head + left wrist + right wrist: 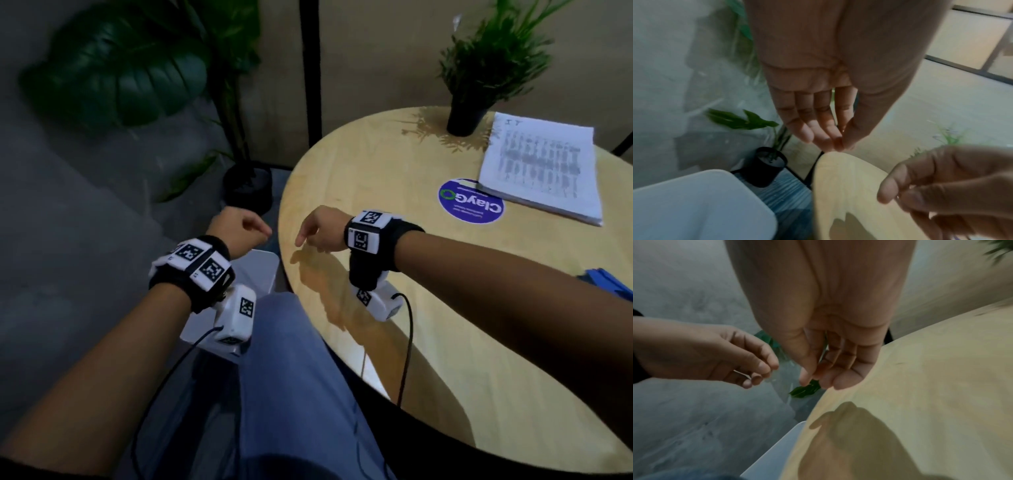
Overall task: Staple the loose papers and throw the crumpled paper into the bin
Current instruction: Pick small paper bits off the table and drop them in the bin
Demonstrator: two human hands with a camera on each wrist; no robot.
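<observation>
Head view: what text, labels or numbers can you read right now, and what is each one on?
"ClayGo": round blue sticker on the table, seen upside down; the small line below it is too blurred.
Stack of papers: printed rows and a handwritten mark at the top, unreadable.
Wrist cameras: black-and-white square marker patterns, no words.

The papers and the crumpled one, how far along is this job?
Looks nearly finished: the papers lie in one neat stack on the table. Both hands, left and right, hold nothing beside the white bin. No crumpled paper shows; staple can't be seen.
</observation>
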